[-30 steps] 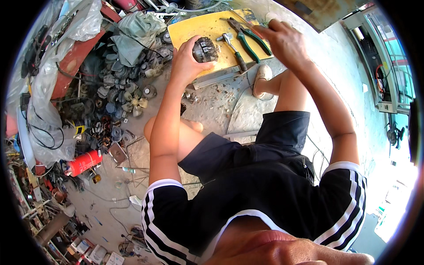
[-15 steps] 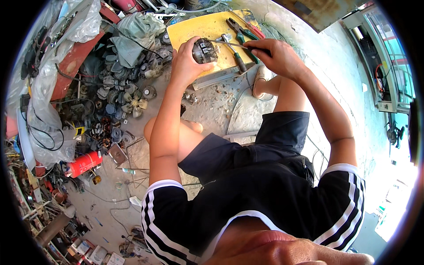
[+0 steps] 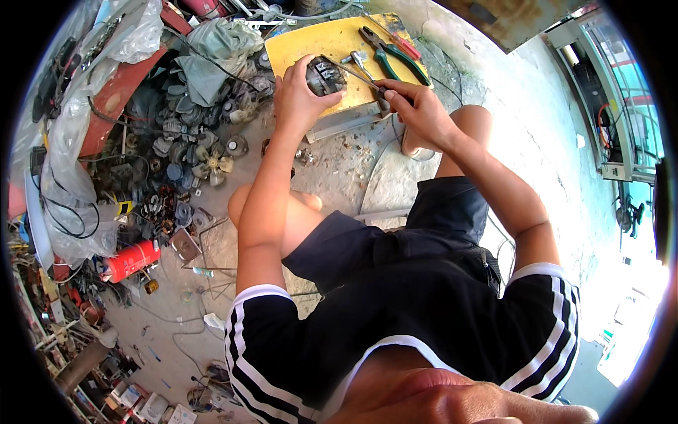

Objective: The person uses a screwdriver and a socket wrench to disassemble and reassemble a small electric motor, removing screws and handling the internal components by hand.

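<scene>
My left hand (image 3: 295, 99) is wrapped around a dark, round motor part (image 3: 325, 76) at the near edge of a yellow board (image 3: 296, 48). In my right hand (image 3: 425, 119) is a screwdriver (image 3: 359, 76), gripped by its dark handle. Its thin shaft slants up and left, with the tip at the top of the motor part; whether it touches cannot be made out. Beyond the shaft lies a small hammer (image 3: 351, 58), its handle partly behind my right hand. Green-handled pliers (image 3: 388, 55) and a red-handled screwdriver (image 3: 405, 46) rest farther right on the board.
Piled motors and fan parts (image 3: 187, 152) cover the floor at left, by plastic sheeting (image 3: 67, 184). A red cylinder (image 3: 133, 260) lies nearer me. Cables run over the concrete floor (image 3: 522, 127). A metal-framed cabinet (image 3: 600, 92) stands at far right. My knees flank the board's near side.
My right hand has moved left and nearer me, tilting the screwdriver from almost level to slanting down toward the handle. The motor part has turned slightly in my left hand.
</scene>
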### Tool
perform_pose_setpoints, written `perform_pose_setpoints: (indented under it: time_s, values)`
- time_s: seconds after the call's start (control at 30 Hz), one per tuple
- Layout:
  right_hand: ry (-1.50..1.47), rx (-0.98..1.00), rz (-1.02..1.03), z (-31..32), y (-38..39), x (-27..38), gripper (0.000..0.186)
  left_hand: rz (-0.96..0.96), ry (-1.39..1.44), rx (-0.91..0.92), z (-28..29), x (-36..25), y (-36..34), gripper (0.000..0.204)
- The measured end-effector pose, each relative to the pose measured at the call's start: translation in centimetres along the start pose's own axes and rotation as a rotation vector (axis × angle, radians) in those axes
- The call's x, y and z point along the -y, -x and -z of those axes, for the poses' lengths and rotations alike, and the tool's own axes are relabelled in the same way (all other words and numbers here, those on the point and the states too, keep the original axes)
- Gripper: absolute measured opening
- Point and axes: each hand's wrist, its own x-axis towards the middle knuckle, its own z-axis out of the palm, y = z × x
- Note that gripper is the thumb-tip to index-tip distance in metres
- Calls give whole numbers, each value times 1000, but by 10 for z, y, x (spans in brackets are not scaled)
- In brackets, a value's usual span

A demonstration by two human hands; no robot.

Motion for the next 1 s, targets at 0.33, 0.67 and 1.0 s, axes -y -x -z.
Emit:
perform_pose_setpoints:
  time_s: [0.33, 0.67, 1.0]
  values:
    - [211, 3, 74, 17, 2, 6, 33, -16, 18, -1, -1, 2, 2, 89]
    - [339, 23, 127, 32, -1, 13, 30, 1, 46, 25, -1, -1, 4, 88]
    - [201, 1, 88, 36, -7, 13, 31, -17, 31, 22, -1, -2, 2, 88]
